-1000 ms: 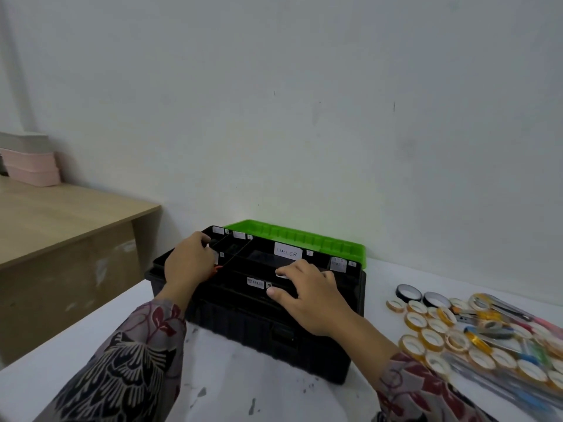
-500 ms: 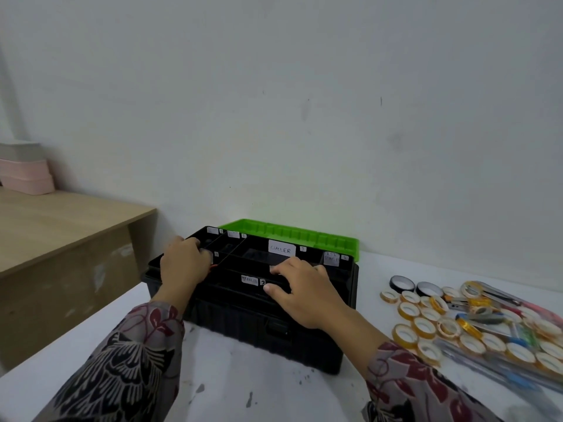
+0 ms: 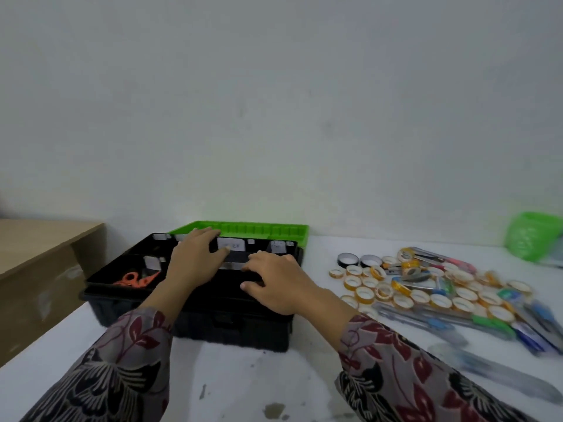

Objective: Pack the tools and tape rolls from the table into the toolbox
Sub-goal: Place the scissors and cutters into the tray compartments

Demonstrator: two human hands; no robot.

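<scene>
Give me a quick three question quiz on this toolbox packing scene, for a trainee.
1. True or false: the toolbox has its green lid open.
2. What lies in the toolbox's left compartment? A. orange scissors B. a hammer C. a paintbrush
3. Fill in: the tape rolls lie on the table to the toolbox's ____.
Key: 1 true; 2 A; 3 right.

head view, down over toolbox (image 3: 237,328)
</scene>
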